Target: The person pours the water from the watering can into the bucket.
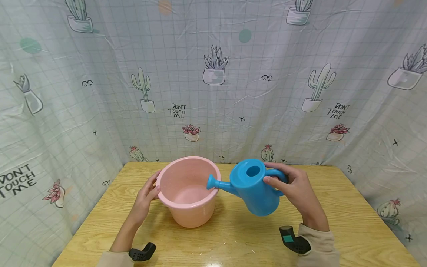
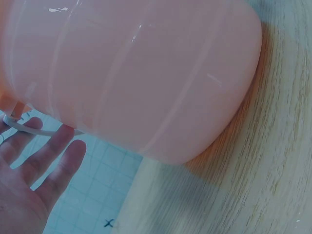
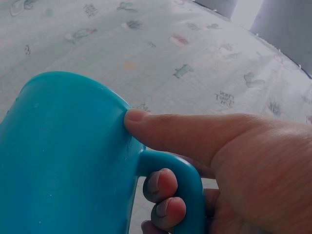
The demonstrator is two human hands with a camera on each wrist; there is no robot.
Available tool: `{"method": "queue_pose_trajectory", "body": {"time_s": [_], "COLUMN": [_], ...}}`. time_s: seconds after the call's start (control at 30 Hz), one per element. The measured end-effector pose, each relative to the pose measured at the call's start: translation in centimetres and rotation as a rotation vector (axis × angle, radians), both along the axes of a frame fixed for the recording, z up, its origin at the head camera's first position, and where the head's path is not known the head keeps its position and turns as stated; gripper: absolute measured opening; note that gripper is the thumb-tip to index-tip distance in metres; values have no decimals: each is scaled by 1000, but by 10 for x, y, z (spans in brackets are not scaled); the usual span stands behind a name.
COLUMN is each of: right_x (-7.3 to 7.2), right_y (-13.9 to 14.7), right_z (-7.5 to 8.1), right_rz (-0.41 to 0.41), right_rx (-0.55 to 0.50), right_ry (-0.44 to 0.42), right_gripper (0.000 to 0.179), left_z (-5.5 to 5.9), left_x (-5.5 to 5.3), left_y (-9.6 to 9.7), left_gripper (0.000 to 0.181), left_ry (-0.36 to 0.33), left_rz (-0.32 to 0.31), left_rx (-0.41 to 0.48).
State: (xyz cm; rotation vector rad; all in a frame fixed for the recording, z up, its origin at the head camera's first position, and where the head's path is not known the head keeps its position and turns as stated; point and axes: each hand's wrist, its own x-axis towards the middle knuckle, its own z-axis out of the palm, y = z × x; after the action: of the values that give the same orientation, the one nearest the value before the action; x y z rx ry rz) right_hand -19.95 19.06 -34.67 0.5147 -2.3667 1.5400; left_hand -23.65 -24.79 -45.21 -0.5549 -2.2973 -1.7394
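Observation:
A pink plastic bucket (image 1: 191, 213) stands upright on the table. My left hand (image 1: 145, 194) is against the left side of its rim; in the left wrist view the fingers (image 2: 41, 168) are spread and fairly straight, beside a thin pale handle (image 2: 36, 130). My right hand (image 1: 291, 183) holds a blue watering can (image 1: 260, 196) by its loop handle (image 3: 192, 185), with the thumb pressed on the can's upper edge. The can leans left, its spout head (image 1: 211, 182) reaching over the bucket's right rim. Small drops dot the can's wall in the right wrist view.
A light wooden table (image 1: 333, 222) lies under everything, with a few small wet spots near its front. A curtain (image 1: 247, 81) printed with cacti hangs behind and on both sides. Dark curved devices (image 1: 295, 241) are strapped at both wrists.

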Motion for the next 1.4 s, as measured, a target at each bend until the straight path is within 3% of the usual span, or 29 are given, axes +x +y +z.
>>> {"method": "queue_pose_trajectory", "body": {"time_s": [1.4], "right_x": [1], "right_y": [-2], "right_z": [3], "right_rz": [3], "right_rx": [6], "right_ry": [18], "right_gripper": [40], "left_z": [-1], "left_x": [-2], "left_y": [0], "left_gripper": [52], "left_ry": [-1], "left_rz": [4], "left_rx": [-6]}}
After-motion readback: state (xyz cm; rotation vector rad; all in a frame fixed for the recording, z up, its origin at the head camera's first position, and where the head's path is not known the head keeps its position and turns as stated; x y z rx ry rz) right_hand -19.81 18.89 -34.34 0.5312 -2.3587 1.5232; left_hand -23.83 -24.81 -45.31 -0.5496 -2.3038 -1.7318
